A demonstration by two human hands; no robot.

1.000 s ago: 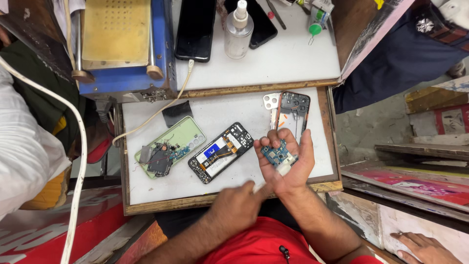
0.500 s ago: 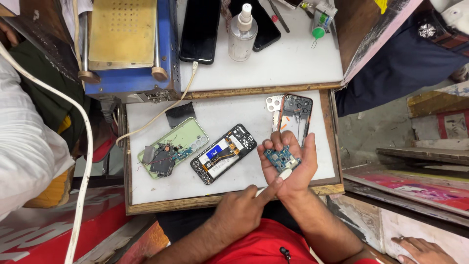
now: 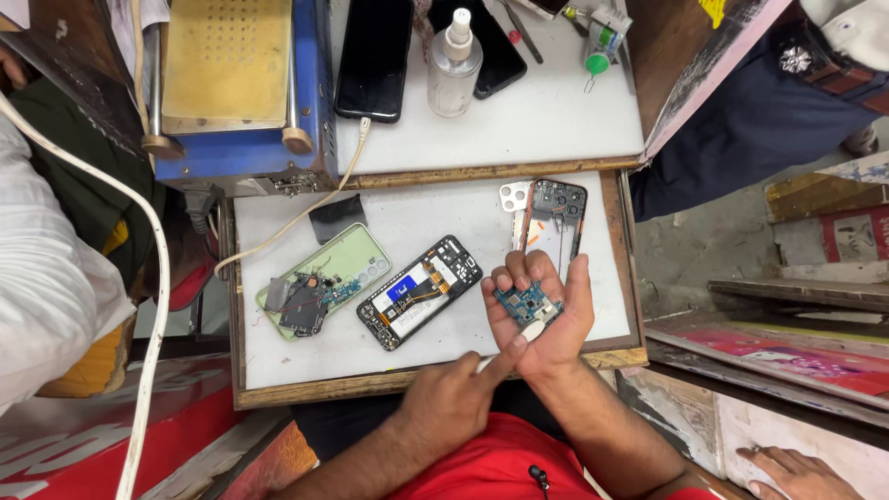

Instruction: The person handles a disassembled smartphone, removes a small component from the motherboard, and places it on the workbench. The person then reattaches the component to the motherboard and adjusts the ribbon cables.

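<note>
Right hand (image 3: 542,319): palm up, fingers cradling small blue circuit board (image 3: 528,304), face exposed. Left hand (image 3: 454,403): forefinger extended beneath it, steadying. Opened phone (image 3: 419,292) on table (image 3: 444,356).

The person wears a bright red shirt (image 3: 482,468) that fills the lower middle of the view, just below the wooden front edge of the worktop (image 3: 370,381). Both forearms come out of it bare, with no sleeve reaching the wrists. The left hand (image 3: 451,400) and right hand (image 3: 546,319) carry no gloves. A small black cord end (image 3: 534,474) lies against the red shirt.
</note>
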